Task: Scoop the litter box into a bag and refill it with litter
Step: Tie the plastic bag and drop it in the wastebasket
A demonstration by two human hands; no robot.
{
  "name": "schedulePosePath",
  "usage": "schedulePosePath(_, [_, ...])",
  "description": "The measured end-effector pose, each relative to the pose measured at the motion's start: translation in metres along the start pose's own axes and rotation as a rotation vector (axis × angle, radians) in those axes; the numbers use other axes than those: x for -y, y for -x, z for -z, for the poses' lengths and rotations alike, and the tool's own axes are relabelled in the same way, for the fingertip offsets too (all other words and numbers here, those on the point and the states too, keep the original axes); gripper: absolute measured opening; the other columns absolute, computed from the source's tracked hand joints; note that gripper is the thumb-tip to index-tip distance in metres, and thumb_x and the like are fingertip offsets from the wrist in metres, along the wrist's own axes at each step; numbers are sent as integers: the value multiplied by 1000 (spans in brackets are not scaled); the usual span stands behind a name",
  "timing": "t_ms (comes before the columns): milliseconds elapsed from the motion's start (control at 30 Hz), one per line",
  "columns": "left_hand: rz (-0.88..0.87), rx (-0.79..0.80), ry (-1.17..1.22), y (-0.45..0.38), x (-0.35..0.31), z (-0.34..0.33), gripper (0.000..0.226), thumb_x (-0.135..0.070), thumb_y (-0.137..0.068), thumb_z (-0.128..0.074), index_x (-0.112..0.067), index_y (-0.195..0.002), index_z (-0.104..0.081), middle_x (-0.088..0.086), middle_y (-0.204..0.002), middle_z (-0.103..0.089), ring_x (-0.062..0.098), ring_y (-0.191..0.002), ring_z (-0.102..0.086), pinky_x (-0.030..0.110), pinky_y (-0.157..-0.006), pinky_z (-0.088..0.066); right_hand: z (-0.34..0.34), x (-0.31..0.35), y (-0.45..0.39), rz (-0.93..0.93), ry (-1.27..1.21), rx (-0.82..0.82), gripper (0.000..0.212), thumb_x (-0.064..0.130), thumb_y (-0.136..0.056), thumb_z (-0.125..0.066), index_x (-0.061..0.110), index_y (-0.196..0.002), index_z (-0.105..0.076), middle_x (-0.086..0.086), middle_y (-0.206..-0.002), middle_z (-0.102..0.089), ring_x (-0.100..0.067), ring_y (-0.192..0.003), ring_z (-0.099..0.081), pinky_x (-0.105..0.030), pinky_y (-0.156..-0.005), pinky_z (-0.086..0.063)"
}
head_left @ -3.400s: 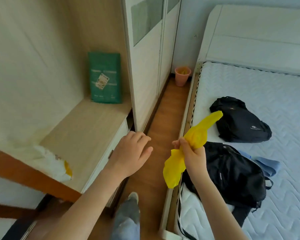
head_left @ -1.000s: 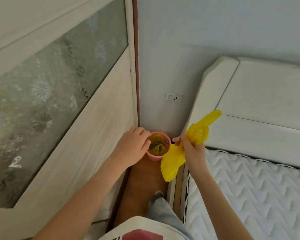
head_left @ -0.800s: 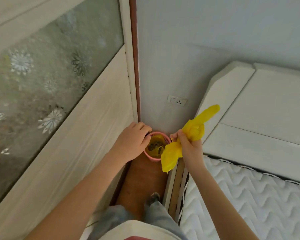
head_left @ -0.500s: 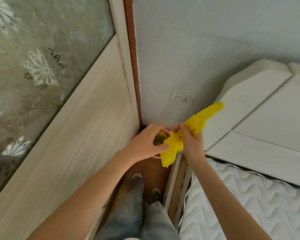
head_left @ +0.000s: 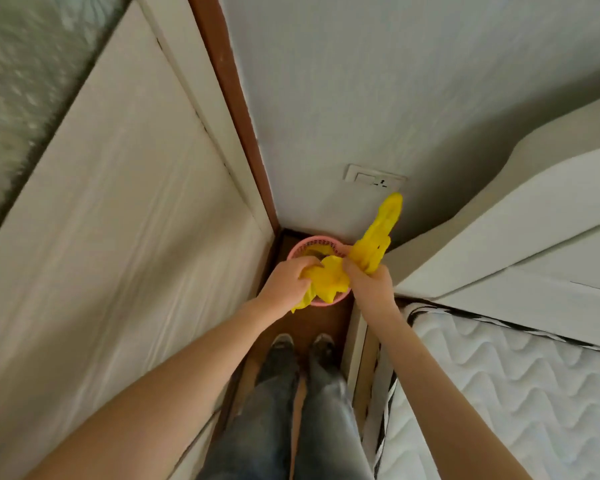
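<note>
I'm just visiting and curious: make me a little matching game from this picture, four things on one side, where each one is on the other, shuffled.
Things:
1. yellow bag
2. pink basket
3. wall socket
4. mattress

Places:
A. on the floor in the corner, under the hands
B. at the right, beside the legs
C. gripped by the left hand and the right hand
D. on the wall above the basket

Pairs: 1-C, 2-A, 3-D, 4-B

Crumpled yellow bag (head_left: 329, 280) — above pink basket (head_left: 300, 247)
</note>
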State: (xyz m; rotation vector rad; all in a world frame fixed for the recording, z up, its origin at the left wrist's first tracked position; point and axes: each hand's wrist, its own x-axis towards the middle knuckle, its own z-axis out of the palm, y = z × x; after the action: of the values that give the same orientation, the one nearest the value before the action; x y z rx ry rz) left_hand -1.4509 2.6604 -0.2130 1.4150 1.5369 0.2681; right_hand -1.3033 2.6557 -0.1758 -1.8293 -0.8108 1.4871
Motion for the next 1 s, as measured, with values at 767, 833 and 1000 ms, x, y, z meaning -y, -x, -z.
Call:
schedulePosePath(767, [307,-235,450,-293,228,-160,21,-14,-87,-62,-15,-107,-68,-8,-95,-59,9,-94,-55,9,-65,-40,-76,-243,-322,-304,-231,-82,16,13,-96,-52,7,-111,-54,-16,-111,-63,-29,-103,-64,-32,-68,-59])
schedulePosePath(833, [321,-168,429,-306,246,-172,21,-22,-89,-62,-18,-109,-68,-10,-101,-58,9,-98,-54,12,-71,-38,-76,-256,-334,-337,-197,-93,25,15,-97,-52,7,-120,-53,-17,-118,-61,-30,-107,-62,-34,-71,-59])
schedulePosePath(1000, [362,-15,254,-314,287,-193,21,-11,-93,-51,-17,-107,-65,-3,-110,-60,11,-92,-55,14,-62,-40,-76,-290,-340,-282,-1,-88,15,18,-95,-55,24,-82,-53,-3,-90,-64,-20,-83,-64,-39,-74,-57])
